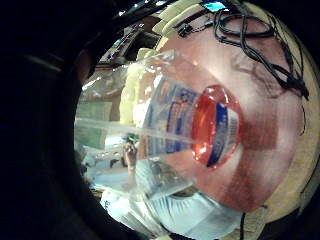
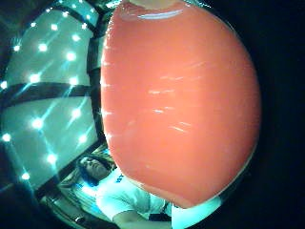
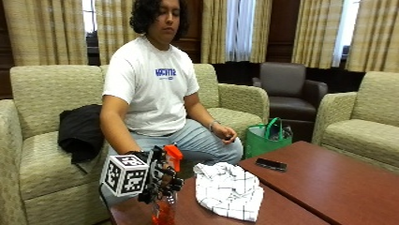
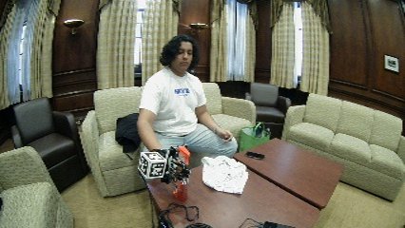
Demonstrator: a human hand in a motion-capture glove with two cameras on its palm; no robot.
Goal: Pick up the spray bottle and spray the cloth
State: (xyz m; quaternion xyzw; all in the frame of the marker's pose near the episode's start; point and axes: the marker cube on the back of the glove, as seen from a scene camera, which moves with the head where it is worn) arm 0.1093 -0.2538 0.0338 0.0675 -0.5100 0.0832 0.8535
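The gloved right hand (image 3: 159,176) is wrapped around the neck of the spray bottle (image 3: 166,197), fingers curled round it just under the orange trigger head (image 3: 173,153). The bottle stands upright, its long axis vertical, with its base down by the near corner of the counter (image 3: 299,187); whether it is touching the wood or just lifted I cannot tell from here.

The little-finger palm view looks straight down the clear body to the red liquid at the bottom, with the counter beyond it, which fits a bottle held plumb under the palm. The thumb-side view is filled with orange (the head is right against the palm).

The grip sits high, I'd judge, so a finger can reach the trigger without regripping. The nozzle seems to point away from the person and a little toward the cloth (image 3: 227,189), though its exact aim is hard to read.

That white checked cloth lies crumpled on the counter just beside the hand, on its thumb side and apart from the bottle. A dark phone (image 3: 271,164) lies well beyond the cloth. The bare hand (image 3: 225,136) rests in the lap.
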